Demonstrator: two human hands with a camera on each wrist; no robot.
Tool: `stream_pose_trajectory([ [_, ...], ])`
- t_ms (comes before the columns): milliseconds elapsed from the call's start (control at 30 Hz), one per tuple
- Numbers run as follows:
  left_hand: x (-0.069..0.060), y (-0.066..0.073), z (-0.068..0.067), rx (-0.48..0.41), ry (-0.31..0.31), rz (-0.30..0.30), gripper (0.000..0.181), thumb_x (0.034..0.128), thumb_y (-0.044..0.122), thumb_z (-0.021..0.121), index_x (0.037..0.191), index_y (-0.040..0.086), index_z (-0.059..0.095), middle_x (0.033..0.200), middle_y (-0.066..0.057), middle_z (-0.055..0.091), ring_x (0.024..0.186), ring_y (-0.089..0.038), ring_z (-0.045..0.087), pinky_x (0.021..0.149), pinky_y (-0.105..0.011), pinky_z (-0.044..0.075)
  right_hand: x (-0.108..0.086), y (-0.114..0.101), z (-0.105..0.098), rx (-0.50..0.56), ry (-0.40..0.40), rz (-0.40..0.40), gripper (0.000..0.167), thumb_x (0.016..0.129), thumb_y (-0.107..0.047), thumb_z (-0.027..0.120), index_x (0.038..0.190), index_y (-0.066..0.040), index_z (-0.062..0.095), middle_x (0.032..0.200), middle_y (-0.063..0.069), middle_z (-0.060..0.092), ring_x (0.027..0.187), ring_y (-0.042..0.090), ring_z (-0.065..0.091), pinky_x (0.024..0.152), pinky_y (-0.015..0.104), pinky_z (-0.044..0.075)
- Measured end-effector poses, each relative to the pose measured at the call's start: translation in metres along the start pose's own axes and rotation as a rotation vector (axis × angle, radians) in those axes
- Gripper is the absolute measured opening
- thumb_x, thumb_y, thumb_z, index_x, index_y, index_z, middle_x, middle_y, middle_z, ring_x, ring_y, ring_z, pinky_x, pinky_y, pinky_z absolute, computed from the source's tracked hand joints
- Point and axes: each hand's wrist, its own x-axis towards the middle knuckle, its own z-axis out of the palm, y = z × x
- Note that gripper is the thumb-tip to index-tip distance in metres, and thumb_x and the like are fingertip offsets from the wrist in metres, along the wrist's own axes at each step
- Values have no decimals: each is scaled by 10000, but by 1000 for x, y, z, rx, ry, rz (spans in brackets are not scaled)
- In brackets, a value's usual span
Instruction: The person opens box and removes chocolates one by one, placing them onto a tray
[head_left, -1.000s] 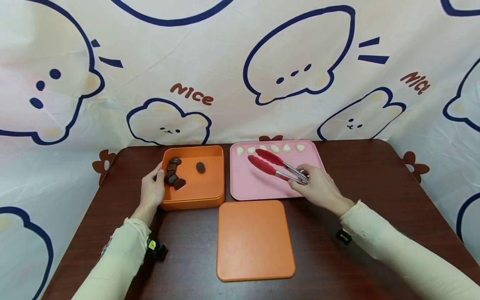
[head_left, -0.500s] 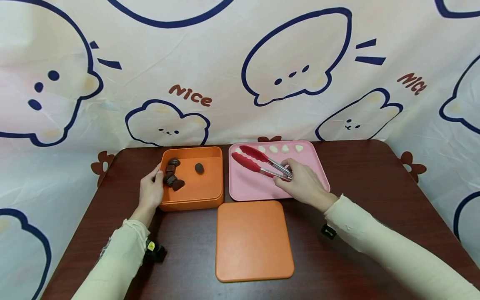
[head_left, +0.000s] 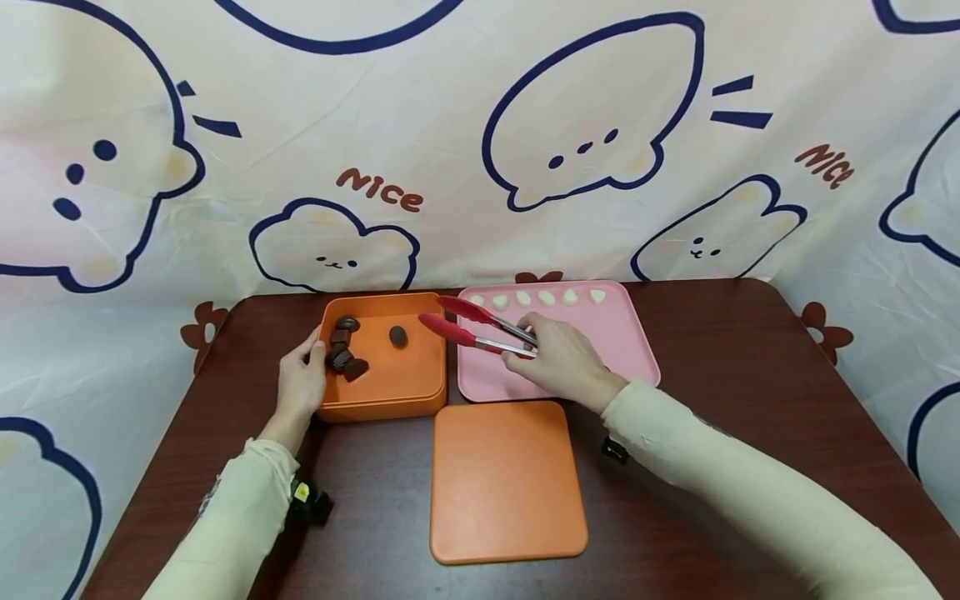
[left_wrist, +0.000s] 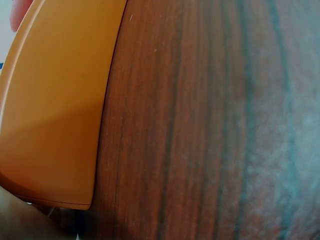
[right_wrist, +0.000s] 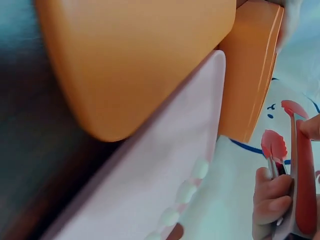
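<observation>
Over tray (head_left: 487, 381), right fingers (head_left: 542, 327) grip tongs (head_left: 467, 336); left fingers (head_left: 318, 356) hold box (head_left: 382, 410); dark pieces (head_left: 342, 358): head view only.

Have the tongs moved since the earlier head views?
Yes: the tongs moved left, toward the orange box; tips now past the left edge of the pink tray.

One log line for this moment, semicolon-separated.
left hand: holds orange box; right hand: holds red tongs, tips apart; dark pieces: inside box; white pieces: far edge of pink tray
</observation>
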Motion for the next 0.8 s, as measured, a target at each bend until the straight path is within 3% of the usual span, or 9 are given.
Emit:
stream_pose_trajectory([
  [267,-1,-1,1,4,-2,-8,493,1116,322,283,1603,241,266,1664,-75,262,1555,-307,216,1258,-527,233,16,-30,7,-127,-37,-119,281,874,-382,702,958,-131,606,693,-17,554,598,147,505,493,269,387],
  [433,-1,-1,3,7,0,-25,490,1115,335,282,1600,263,271,1662,-73,271,1556,-304,221,1258,-530,232,20,-47,11,-262,-50,-199,277,895,-367,702,960,-109,624,733,-15,569,614,150,527,508,286,454],
  [800,0,0,2,-15,1,-15,489,1114,331,288,1597,257,277,1659,-58,274,1556,-287,217,1263,-517,227,30,-76,24,-408,-102,-228,255,926,-382,693,864,-140,645,716,-36,604,583,136,571,515,287,535],
])
